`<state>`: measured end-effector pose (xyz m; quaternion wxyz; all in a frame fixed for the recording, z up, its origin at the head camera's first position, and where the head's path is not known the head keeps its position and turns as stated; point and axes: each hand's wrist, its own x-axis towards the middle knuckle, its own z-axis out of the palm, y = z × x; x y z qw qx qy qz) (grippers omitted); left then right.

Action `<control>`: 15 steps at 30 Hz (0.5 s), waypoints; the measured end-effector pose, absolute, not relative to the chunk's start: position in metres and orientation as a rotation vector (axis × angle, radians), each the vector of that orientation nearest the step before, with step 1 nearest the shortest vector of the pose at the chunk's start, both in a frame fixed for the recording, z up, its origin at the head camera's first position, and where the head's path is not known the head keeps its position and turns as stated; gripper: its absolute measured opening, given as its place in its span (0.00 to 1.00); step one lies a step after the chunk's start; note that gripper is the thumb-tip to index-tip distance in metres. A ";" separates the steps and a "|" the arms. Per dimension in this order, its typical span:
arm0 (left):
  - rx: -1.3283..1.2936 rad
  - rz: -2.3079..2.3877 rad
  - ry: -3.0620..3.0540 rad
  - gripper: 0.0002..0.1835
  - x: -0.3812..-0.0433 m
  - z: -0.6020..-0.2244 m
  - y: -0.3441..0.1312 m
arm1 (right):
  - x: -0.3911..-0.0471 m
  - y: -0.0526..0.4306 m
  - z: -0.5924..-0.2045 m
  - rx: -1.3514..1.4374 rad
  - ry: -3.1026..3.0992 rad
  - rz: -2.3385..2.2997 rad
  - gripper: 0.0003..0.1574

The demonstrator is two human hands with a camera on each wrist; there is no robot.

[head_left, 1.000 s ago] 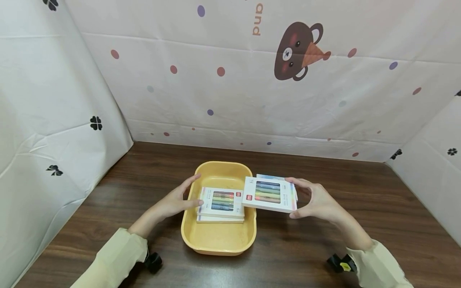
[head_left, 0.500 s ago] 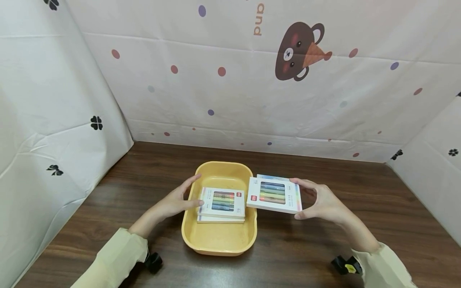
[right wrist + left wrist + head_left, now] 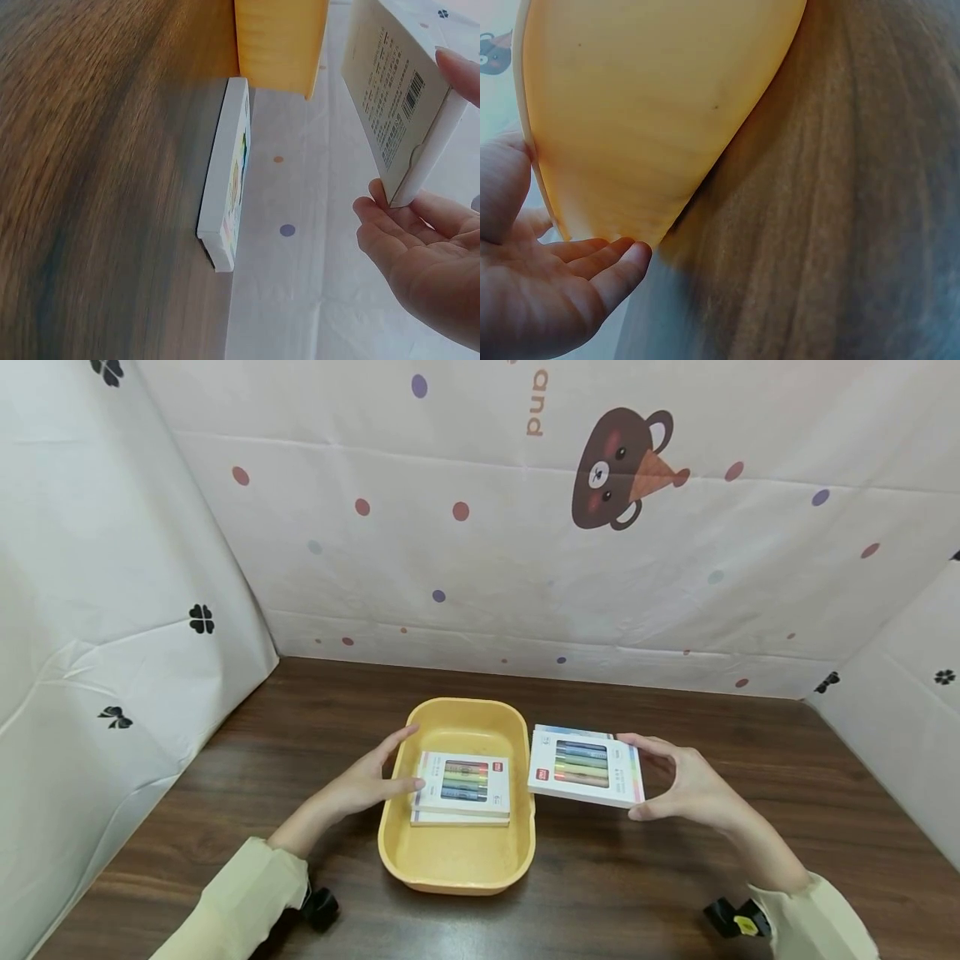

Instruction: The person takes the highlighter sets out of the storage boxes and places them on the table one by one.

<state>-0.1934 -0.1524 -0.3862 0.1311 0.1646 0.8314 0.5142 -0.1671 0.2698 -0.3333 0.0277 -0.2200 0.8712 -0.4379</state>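
Note:
A yellow plastic tub (image 3: 457, 864) stands on the table. My left hand (image 3: 366, 782) grips its left rim, thumb over the edge and fingers against the outer wall (image 3: 652, 135). Inside lie two flat white boxes, the upper box (image 3: 463, 782) showing coloured pens through a window. Right of the tub, my right hand (image 3: 690, 787) holds a similar pen box (image 3: 585, 767) by its opposite edges, window side up. In the right wrist view, this held box (image 3: 397, 97) shows its printed back. Below it another white box (image 3: 225, 172) lies flat on the table, mostly covered in the head view.
The dark wood table (image 3: 360, 893) runs back to a white printed cloth (image 3: 420, 552) that hangs behind and at both sides. Black wrist devices sit at the left cuff (image 3: 251, 885) and right cuff (image 3: 817, 918).
My right hand has moved right with the pen box, from over the tub's right rim to beside the tub. The left hand and the boxes inside the tub have stayed in place.

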 end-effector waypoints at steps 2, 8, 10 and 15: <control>0.471 1.505 2.402 0.45 -0.193 -0.387 -0.152 | -0.166 0.272 -0.333 -0.667 2.701 -1.343 0.51; 0.477 1.518 2.394 0.46 -0.193 -0.386 -0.152 | -0.164 0.277 -0.331 -0.655 2.723 -1.331 0.51; 0.477 1.519 2.395 0.46 -0.193 -0.386 -0.152 | -0.163 0.279 -0.331 -0.653 2.725 -1.331 0.51; 0.482 1.507 2.408 0.46 -0.194 -0.385 -0.152 | -0.162 0.282 -0.330 -0.665 2.727 -1.326 0.51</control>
